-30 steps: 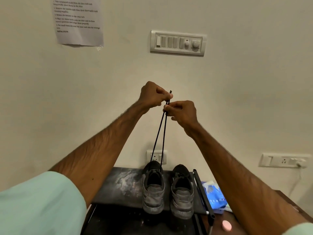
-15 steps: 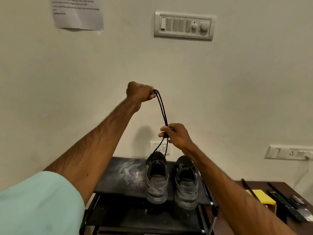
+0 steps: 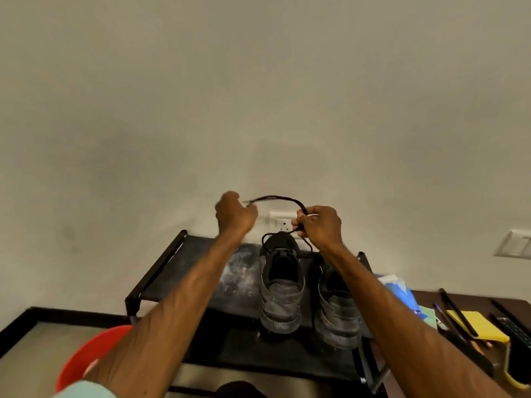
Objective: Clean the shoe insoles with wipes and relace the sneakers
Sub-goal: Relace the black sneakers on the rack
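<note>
Plain off-white wall fills most of your view, with a white wall socket (image 3: 280,221) low down behind your hands. Below it stands a black metal-framed shoe rack (image 3: 178,271) with a dusty fabric top. Two dark grey sneakers sit on it side by side, heels toward you: the left sneaker (image 3: 280,294) and the right sneaker (image 3: 336,311).

The thin black lace (image 3: 283,199) rises out of the left sneaker's front eyelets. You seem to be holding it clear of the shoe to even up its two strands before threading further.

Your right hand (image 3: 320,225) is raised above the left sneaker's toe, fingers curled tight and pinching the strands where they come together. From there the black lace arches across to your left hand (image 3: 234,215), which is at about the same height with its back toward you and fingers curled. That hand is blurred, but it appears to grip the free ends on its thumb side. Both forearms reach forward and converge over the rack.

A blue packet of wipes (image 3: 399,291) lies just right of the rack, partly behind your right forearm.
</note>
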Available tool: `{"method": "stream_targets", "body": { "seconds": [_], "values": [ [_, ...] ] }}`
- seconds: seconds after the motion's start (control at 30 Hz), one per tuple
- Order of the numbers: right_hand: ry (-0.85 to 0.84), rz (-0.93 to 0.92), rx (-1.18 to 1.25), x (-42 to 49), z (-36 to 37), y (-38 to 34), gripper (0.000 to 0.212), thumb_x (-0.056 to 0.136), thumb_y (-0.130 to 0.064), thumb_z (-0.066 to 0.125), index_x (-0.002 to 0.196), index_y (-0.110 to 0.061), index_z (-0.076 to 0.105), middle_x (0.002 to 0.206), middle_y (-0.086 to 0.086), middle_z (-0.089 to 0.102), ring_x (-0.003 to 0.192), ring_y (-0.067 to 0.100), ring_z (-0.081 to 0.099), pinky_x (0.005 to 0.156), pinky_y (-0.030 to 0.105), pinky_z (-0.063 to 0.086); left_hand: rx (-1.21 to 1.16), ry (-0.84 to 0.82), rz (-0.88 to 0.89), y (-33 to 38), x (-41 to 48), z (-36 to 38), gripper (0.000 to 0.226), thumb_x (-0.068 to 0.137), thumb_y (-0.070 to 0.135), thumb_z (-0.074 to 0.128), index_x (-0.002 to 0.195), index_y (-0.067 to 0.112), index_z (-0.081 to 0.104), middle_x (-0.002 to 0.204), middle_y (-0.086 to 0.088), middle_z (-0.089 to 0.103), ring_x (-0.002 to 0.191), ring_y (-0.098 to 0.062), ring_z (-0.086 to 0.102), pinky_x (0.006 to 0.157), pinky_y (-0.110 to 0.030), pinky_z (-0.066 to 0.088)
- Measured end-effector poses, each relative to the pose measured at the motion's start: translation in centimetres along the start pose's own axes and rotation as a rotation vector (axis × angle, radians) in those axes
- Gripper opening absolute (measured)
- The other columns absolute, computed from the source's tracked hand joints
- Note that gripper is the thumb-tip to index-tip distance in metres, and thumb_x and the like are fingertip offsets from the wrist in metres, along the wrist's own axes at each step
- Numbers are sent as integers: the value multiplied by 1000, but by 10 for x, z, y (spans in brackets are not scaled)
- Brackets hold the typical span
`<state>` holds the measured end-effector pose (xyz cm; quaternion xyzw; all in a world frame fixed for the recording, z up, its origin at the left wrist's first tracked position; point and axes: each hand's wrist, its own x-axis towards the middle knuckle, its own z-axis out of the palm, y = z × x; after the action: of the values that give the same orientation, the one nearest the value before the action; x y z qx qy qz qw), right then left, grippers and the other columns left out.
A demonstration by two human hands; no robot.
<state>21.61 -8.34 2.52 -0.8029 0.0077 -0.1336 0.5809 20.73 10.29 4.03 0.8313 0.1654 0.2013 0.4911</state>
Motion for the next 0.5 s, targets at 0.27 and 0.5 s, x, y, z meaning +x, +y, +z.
{"method": "stream_targets", "body": {
  "seconds": [0.27, 0.5],
  "values": [
    [-112, -128, -393, 10, 4, 30, 45, 93, -24, 73, 132, -5, 62, 123, 11, 70, 106, 26, 69, 96, 36, 55, 27, -52, 132, -47, -59, 43, 34, 86, 40, 74, 116, 29, 62, 118, 5, 64, 95, -9, 66, 89, -35, 56],
    [-241, -273, -487, -21, -30, 13, 20, 90, -8, 67, 103, -21, 75, 111, -8, 71, 102, 8, 65, 77, 7, 43, -174, -387, 123, -50, -55, 20, 34, 88, 40, 75, 117, 23, 67, 112, 11, 70, 94, -2, 68, 85, -24, 58]
  ]
}}
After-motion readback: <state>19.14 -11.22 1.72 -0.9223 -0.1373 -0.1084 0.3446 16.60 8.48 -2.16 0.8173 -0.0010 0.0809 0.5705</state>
